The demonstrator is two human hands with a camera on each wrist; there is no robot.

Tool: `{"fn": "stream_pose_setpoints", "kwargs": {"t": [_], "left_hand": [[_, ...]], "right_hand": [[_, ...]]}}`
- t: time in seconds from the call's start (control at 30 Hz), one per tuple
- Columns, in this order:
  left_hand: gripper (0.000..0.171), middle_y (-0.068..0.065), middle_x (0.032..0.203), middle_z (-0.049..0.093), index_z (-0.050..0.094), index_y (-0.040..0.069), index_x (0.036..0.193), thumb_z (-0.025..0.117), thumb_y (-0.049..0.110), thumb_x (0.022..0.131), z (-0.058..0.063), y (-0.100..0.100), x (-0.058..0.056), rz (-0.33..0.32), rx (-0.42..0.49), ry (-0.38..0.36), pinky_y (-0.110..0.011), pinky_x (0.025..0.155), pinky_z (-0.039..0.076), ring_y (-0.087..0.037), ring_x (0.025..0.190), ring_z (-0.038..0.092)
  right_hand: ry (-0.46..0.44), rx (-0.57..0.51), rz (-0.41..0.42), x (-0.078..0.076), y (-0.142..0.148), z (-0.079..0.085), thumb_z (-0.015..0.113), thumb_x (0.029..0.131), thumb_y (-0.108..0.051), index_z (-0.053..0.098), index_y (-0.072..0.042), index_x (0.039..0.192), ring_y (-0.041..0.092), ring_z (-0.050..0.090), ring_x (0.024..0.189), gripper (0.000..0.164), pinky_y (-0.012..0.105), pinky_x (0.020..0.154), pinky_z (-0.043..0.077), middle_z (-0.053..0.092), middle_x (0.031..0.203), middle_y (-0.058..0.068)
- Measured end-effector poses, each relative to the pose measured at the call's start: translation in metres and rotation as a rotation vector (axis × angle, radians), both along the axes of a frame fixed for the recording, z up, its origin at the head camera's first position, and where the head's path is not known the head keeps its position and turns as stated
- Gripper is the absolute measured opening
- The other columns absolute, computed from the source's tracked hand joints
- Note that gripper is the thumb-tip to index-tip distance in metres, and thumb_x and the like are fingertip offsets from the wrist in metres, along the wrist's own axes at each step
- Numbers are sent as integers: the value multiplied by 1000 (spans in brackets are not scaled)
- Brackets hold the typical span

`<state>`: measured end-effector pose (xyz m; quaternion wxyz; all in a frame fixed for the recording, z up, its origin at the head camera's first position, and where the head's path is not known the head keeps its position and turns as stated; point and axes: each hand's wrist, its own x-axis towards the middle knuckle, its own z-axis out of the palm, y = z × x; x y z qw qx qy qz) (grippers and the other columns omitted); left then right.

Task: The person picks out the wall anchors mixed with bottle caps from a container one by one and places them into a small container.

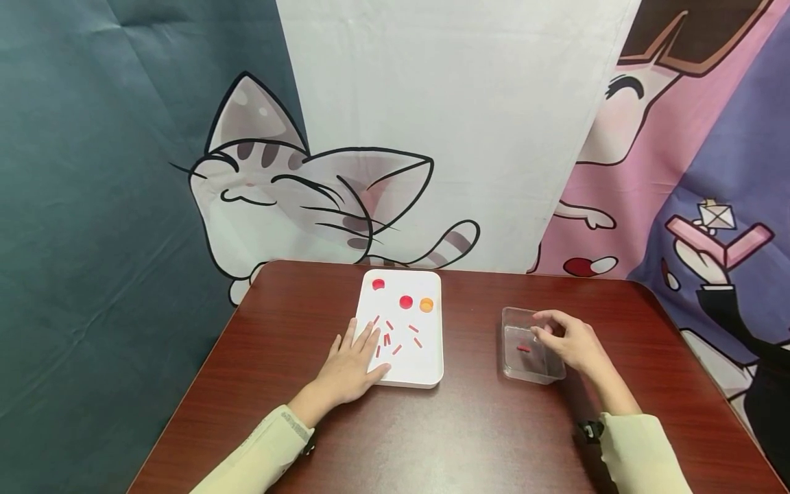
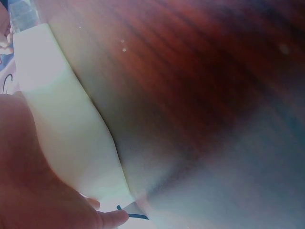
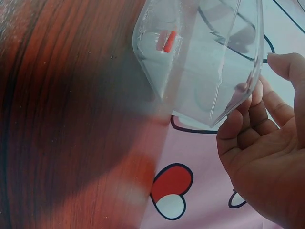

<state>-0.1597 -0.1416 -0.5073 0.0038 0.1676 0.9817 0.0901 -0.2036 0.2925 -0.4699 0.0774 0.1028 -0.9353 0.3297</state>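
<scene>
My left hand point(image 1: 350, 367) lies over the near left side of a white tray point(image 1: 410, 374), its fingers spread and straight. Several thin red sticks point(image 1: 397, 349) are scattered on the tray, with two red round pieces point(image 1: 405, 302) and an orange round piece point(image 1: 426, 304) toward its far end. To the right stands a clear plastic box point(image 1: 524, 372) with one red stick point(image 3: 170, 41) inside. My right hand point(image 1: 574, 343) is over the right side of this box, fingers loosely bent, thumb and forefinger apart, and nothing shows between them.
Both tray and box are on a brown wood-grain table point(image 1: 469, 439). Behind its far edge hangs a cloth backdrop point(image 1: 481, 103) printed with a cartoon cat and other figures. A dark band point(image 1: 591, 431) shows at the right wrist, by the pale sleeve point(image 1: 642, 449).
</scene>
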Motion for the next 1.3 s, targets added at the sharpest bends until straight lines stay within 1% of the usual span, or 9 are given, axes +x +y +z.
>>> {"fn": "stream_pose_setpoints", "kwargs": {"t": [0.23, 0.4, 0.67, 0.93, 1.07, 1.17, 1.3], "left_hand": [[77, -5, 156, 19, 23, 14, 149, 38, 62, 91, 1, 1, 0, 4, 2, 4, -60, 106, 19, -34, 143, 1], [77, -5, 156, 18, 24, 14, 149, 39, 62, 91, 1, 1, 1, 2, 14, 0, -61, 106, 19, -35, 143, 2], [78, -4, 156, 18, 23, 14, 149, 37, 64, 90, 1, 1, 0, -1, 6, 3, -61, 106, 20, -35, 143, 3], [77, -5, 156, 19, 24, 14, 149, 38, 63, 90, 1, 1, 0, 1, 2, 3, -61, 105, 20, -35, 143, 2], [77, -4, 156, 18, 24, 14, 149, 38, 63, 90, 1, 1, 0, -1, 3, 5, -61, 106, 20, -35, 143, 2], [77, -4, 156, 18, 24, 14, 149, 38, 63, 90, 0, 1, 0, -4, 7, 3, -62, 105, 20, -35, 143, 2], [78, -4, 156, 18, 23, 14, 149, 38, 63, 90, 0, 1, 0, -5, 10, -1, -62, 105, 19, -35, 143, 2]], "right_hand": [[-22, -13, 6, 0, -4, 2, 69, 85, -28, 65, -16, 106, 7, 43, 59, 25, 23, 47, 36, 52, 72, 0], [-7, -31, 41, -3, -12, 4, 69, 85, -28, 64, -17, 106, 8, 45, 60, 24, 23, 49, 36, 52, 72, -1], [-10, -64, 83, -8, -26, 7, 69, 85, -28, 65, -15, 108, 10, 48, 61, 26, 22, 51, 38, 53, 71, -2], [-17, -79, 109, -9, -43, 9, 68, 85, -32, 64, -20, 106, 8, 48, 62, 25, 22, 51, 39, 53, 73, -3], [-16, -81, 118, -10, -48, 9, 69, 84, -31, 63, -23, 105, 8, 48, 61, 23, 23, 49, 39, 53, 73, -4], [4, -60, 128, -10, -53, 10, 69, 84, -31, 63, -25, 105, 8, 49, 60, 23, 23, 49, 40, 53, 72, -6], [19, -35, 134, -11, -58, 10, 68, 84, -36, 63, -26, 106, 7, 48, 59, 24, 22, 47, 40, 53, 71, -7]]}}
